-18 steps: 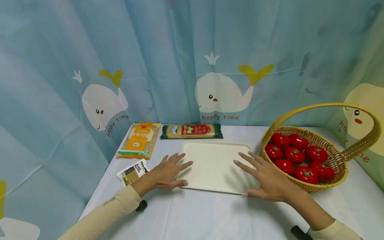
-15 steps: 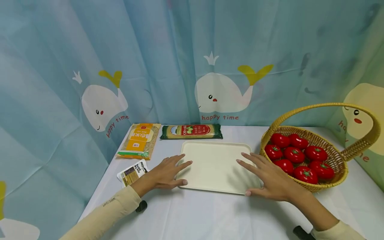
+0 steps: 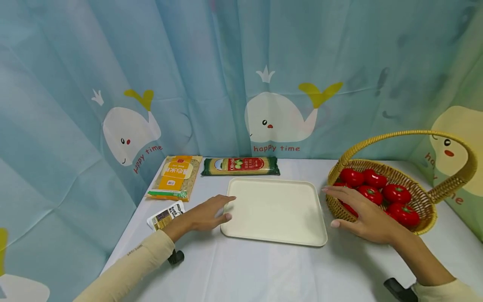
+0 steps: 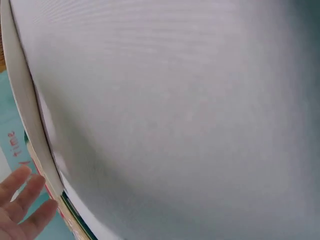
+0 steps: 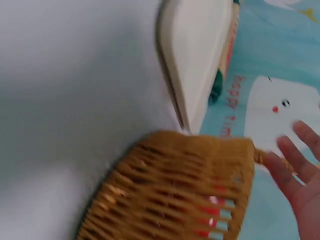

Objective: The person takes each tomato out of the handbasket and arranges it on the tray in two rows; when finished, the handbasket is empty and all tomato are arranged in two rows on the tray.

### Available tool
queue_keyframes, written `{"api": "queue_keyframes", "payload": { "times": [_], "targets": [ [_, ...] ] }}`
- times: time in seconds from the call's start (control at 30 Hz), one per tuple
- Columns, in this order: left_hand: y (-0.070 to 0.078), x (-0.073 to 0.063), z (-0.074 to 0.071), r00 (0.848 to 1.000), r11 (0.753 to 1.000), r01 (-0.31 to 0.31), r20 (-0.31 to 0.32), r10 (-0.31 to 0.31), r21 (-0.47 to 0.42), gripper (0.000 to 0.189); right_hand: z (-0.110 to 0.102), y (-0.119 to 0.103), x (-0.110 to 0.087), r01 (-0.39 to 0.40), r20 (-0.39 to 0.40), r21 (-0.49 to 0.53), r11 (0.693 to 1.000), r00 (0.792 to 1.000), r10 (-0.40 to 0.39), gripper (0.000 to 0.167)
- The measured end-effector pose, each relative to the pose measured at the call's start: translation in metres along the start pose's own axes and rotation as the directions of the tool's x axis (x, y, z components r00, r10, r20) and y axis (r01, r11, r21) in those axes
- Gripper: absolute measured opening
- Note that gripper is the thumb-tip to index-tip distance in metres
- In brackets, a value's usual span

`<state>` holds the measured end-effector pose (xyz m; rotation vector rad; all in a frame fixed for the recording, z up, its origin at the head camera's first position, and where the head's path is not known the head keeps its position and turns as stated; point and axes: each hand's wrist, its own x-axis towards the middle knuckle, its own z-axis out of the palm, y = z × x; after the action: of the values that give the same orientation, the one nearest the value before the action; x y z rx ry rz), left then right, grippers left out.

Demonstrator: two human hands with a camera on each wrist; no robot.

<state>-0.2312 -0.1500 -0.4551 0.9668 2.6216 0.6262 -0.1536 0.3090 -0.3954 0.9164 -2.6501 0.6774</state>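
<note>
The tray [image 3: 273, 212] lies flat at the middle of the desk [image 3: 256, 272], its long sides running roughly along the far edge. This central position presumably keeps it within reach of both arms.

Left hand [image 3: 207, 213]: fingers straight and apart, thumb spread, nothing grasped. In the head view the fingertips overlap the tray's left rim; whether they touch it cannot be told. Right hand [image 3: 365, 216]: fingers extended and apart, nothing grasped. It is clear of the tray's right rim and hangs in front of the basket [image 3: 423, 200]; no contact with the wicker can be confirmed. The hands bracket the tray from both sides, which would suit steadying or squaring it.

The basket stands upright toward the right edge, near the tray. It holds red tomatoes [image 3: 396, 193], its wall probably serving to stop them rolling; the hand hides some of them. The arched handle stands up, leaving the contents visible beneath.

The long green-ended packet [image 3: 241, 166] lies along the far edge, the orange bag [image 3: 175, 178] at the far left corner and the white pouch [image 3: 166, 215] by the left edge. All three lie flat, likely for stability.
</note>
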Motion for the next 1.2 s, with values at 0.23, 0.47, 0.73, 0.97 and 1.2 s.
{"api": "queue_keyframes", "payload": {
  "times": [0.23,0.47,0.73,0.97,1.2],
  "targets": [
    [-0.004,0.001,-0.008,0.998,0.992,0.062,-0.01,-0.063,-0.112,0.073,-0.025,0.019,-0.003,-0.181,0.026,0.085,0.98,0.983,0.18,0.068],
    [-0.009,0.006,-0.012,0.993,0.977,0.112,-0.004,-0.115,-0.182,0.069,-0.05,0.049,-0.003,-0.294,0.091,0.17,0.941,0.955,0.282,0.054],
    [-0.017,0.015,-0.009,0.986,0.949,0.159,-0.011,-0.169,-0.274,0.065,-0.067,0.082,0.007,-0.382,0.163,0.141,0.913,0.919,0.359,0.047],
    [-0.022,0.021,-0.012,0.975,0.928,0.213,0.002,-0.223,-0.307,0.063,-0.077,0.109,0.016,-0.457,0.213,0.079,0.886,0.876,0.433,0.053],
    [-0.027,0.022,-0.016,0.971,0.91,0.235,0.033,-0.238,-0.342,0.062,-0.077,0.125,0.025,-0.526,0.254,0.104,0.844,0.835,0.489,0.061]
  ]
}}
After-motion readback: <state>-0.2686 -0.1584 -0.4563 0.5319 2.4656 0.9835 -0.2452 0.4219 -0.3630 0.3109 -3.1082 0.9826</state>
